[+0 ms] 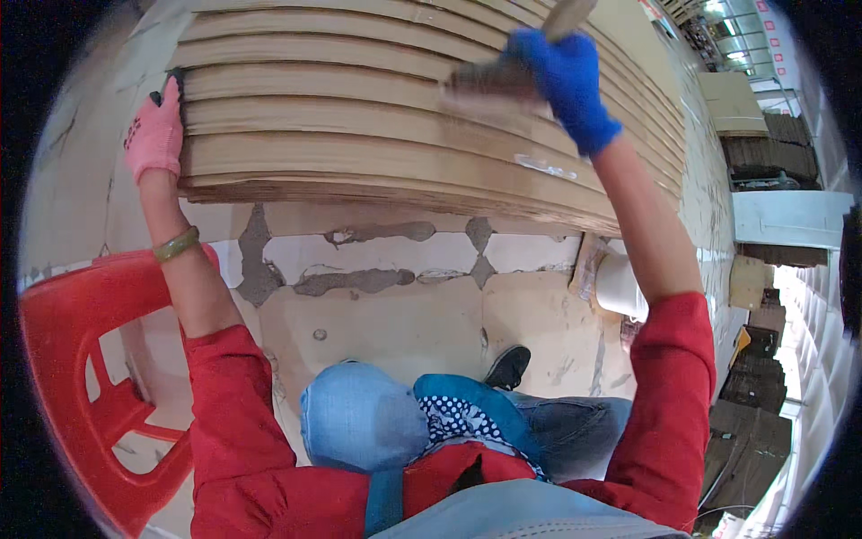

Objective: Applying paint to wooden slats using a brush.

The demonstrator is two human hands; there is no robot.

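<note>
A stack of brown cardboard sheets (pixel 359 117) lies in front of me, its edges stepped in long, overlapping rows. My left hand (pixel 157 135), in a pink glove with dark fingertips, rests against the stack's left end, fingers stretched along it and thumb apart. Over the right part of the stack is my right hand (pixel 561 85) in a blue glove, closed around a brush (pixel 567 18). The brush's wooden handle points up and away; its head is smeared by motion, over or on the cardboard. A glossy, whitish streak (pixel 546 167) shows on the cardboard below that hand.
A red plastic stool (pixel 99 296) stands at my left. Beyond the stack's near right corner sits a white bucket (pixel 620 286). The tiled floor (pixel 386 314) has grey patched cracks. More cardboard piles (pixel 750 449) and a pale blue surface (pixel 795 217) are along the right.
</note>
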